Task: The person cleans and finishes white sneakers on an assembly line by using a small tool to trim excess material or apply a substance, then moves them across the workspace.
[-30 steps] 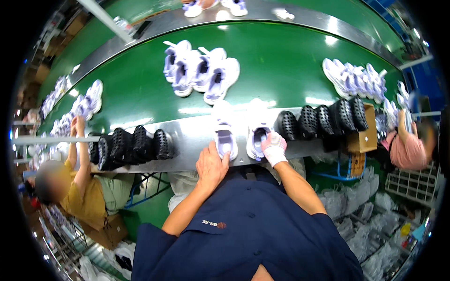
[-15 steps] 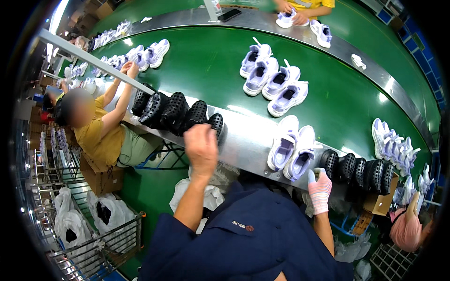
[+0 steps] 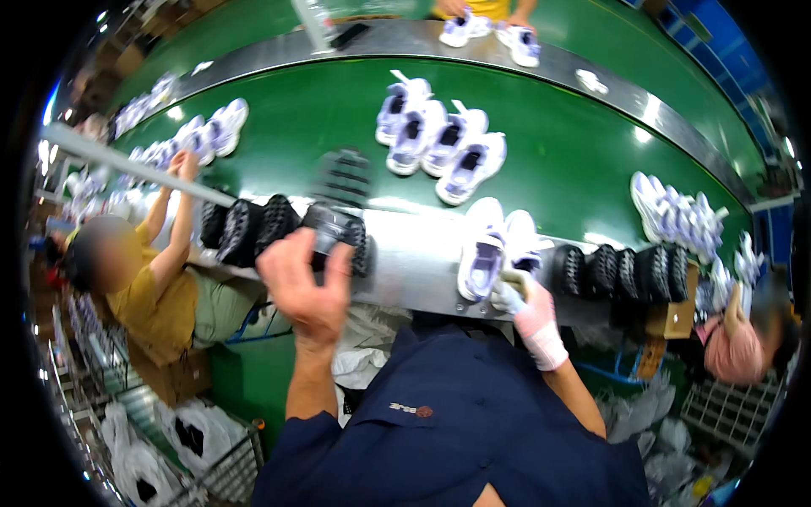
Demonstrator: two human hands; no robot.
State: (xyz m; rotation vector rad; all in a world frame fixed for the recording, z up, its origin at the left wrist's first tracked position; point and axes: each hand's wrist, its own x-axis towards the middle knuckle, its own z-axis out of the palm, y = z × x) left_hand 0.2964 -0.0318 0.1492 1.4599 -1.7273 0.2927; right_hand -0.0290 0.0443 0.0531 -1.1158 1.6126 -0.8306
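My bare left hand [image 3: 306,291] has its thumb and fingers around a black ribbed-soled shoe form [image 3: 342,182], tilted up off the metal ledge and blurred by motion. Several black perforated shoe forms [image 3: 241,232] stand in a row beside it. In front of me a pair of white and lilac sneakers rests on the belt's edge: the left sneaker [image 3: 481,260] and the right sneaker [image 3: 521,240]. My right hand [image 3: 532,317], in a pink striped glove with grey fingertips, is closed at the right sneaker's heel, which it partly hides.
More black forms [image 3: 625,272] line the ledge [image 3: 405,253] at right. Sneakers stand in groups on the green belt [image 3: 557,160]. A co-worker in yellow [image 3: 144,262] sits at left, another in pink [image 3: 733,346] at right, a third across the belt. A wire cart [image 3: 228,460] holds white bags.
My left hand has taken a black form from the row and raised it. My right hand has moved left onto the right sneaker's heel. The whole view has shifted.
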